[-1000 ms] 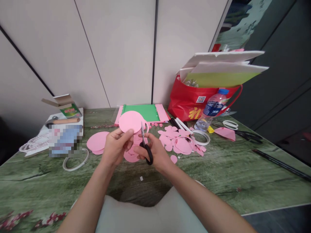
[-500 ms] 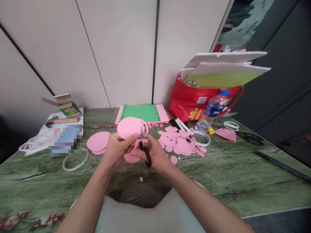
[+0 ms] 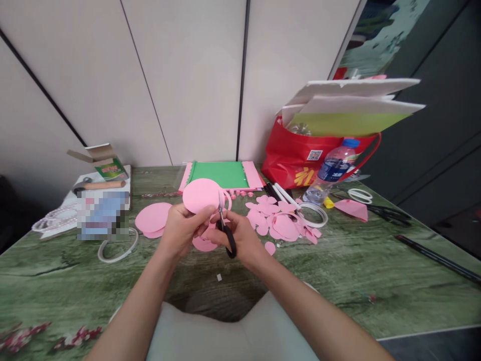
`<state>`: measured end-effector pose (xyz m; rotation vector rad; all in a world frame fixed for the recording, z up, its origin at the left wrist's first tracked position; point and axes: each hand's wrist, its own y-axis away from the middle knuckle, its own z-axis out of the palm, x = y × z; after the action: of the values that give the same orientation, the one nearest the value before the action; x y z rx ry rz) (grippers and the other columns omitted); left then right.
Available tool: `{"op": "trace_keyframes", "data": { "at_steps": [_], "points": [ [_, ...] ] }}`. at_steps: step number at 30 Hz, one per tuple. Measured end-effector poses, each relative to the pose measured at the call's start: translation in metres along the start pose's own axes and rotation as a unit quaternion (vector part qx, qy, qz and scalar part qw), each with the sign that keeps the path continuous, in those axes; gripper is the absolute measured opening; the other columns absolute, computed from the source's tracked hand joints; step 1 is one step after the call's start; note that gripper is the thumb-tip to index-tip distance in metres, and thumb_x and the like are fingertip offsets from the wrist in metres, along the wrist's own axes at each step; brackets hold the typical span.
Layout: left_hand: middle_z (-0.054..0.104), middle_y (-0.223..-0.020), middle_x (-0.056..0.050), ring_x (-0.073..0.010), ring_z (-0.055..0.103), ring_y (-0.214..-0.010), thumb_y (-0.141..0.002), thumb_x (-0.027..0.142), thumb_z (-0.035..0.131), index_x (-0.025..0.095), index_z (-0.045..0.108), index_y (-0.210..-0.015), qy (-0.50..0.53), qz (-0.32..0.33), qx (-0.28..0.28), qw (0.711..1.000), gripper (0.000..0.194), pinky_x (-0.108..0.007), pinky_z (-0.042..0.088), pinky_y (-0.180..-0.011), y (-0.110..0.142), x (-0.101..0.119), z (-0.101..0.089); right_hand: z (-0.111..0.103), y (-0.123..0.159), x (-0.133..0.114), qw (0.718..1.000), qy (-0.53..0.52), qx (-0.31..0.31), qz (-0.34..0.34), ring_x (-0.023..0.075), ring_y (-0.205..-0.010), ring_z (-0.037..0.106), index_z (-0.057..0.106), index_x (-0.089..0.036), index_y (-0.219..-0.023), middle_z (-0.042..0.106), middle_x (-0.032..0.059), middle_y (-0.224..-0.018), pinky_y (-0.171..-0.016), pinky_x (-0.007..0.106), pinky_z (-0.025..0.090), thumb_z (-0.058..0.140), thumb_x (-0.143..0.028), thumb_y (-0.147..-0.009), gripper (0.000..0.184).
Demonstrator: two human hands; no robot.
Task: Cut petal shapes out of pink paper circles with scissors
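A pink paper circle (image 3: 201,194) is pinched by its lower edge in my left hand (image 3: 184,225), held above the table. My right hand (image 3: 238,235) grips black-handled scissors (image 3: 229,240), their blades pointing up along the circle's right edge. A thin curved strip of pink paper (image 3: 228,199) stands off that edge beside the blades. Below my hands lies another pink piece (image 3: 205,243), partly hidden. Left of my left hand rest overlapping pink circles (image 3: 153,218).
Pink paper cut-outs (image 3: 281,225) and a tape roll (image 3: 314,214) lie to the right. Behind them stand a water bottle (image 3: 332,170) and a red bag (image 3: 285,155). A green sheet (image 3: 218,174) lies at the back; another tape roll (image 3: 118,250) is at left.
The scissors have tilted slightly and their blades look closer together. Both hands stay nearly in place on the paper and scissors; the whole view has shifted a little.
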<state>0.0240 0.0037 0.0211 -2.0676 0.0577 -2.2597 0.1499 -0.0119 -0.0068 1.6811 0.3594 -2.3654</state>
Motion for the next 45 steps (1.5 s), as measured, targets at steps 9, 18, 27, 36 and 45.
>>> {"op": "trace_keyframes", "data": {
  "at_steps": [9,18,27,36,45],
  "points": [
    [0.047,-0.037,0.005,-0.0027,0.035,-0.031,-0.059,0.024,0.072,0.012,0.054,-0.044,0.009,-0.003,-0.003,1.000,0.026,-0.016,0.023,-0.030,0.0009,0.0005,-0.0006,0.0016,0.0019,-0.0042,1.000,0.011,0.015,0.010,0.0065,-0.044,0.042,0.055,-0.016,-0.073,0.050,-0.0064,-0.049,-0.044,0.021,0.035,0.077,-0.037,-0.051,0.037],
    [0.046,-0.036,0.005,-0.0025,0.035,-0.031,-0.064,0.024,0.068,0.013,0.053,-0.045,0.014,0.016,-0.028,0.999,0.027,-0.015,0.023,-0.031,-0.0019,-0.0013,-0.0023,0.0020,0.0012,0.0000,0.999,-0.012,0.023,0.023,0.0043,-0.038,0.040,0.054,-0.017,-0.070,0.047,-0.0091,-0.046,-0.046,0.023,0.042,0.079,-0.038,-0.047,0.040],
    [0.039,-0.030,0.007,-0.0012,0.030,-0.028,-0.066,0.025,0.066,0.013,0.047,-0.041,0.011,0.019,-0.029,0.999,0.033,-0.015,0.019,-0.031,0.0029,0.0066,0.0014,0.0022,0.0008,0.0027,1.000,-0.001,0.016,0.011,0.0068,-0.042,0.044,0.053,-0.017,-0.074,0.052,-0.0066,-0.049,-0.044,0.021,0.037,0.079,-0.037,-0.050,0.040],
    [0.044,-0.035,0.006,-0.0008,0.031,-0.028,-0.059,0.021,0.070,0.012,0.053,-0.046,-0.003,0.003,-0.029,1.000,0.023,-0.015,0.018,-0.029,0.0019,0.0046,0.0001,0.0028,0.0007,-0.0061,0.999,-0.014,0.028,-0.006,0.0083,-0.054,0.044,0.049,-0.018,-0.077,0.052,-0.0054,-0.060,-0.052,0.022,0.036,0.081,-0.031,-0.045,0.047],
    [0.043,-0.035,0.007,-0.0010,0.031,-0.029,-0.063,0.023,0.068,0.013,0.053,-0.050,-0.001,0.020,-0.032,0.999,0.023,-0.014,0.017,-0.030,0.0027,0.0036,-0.0010,0.0010,0.0009,-0.0053,1.000,0.009,0.029,-0.004,0.0067,-0.049,0.039,0.051,-0.018,-0.077,0.050,-0.0064,-0.057,-0.048,0.021,0.031,0.079,-0.035,-0.047,0.044]
  ]
}}
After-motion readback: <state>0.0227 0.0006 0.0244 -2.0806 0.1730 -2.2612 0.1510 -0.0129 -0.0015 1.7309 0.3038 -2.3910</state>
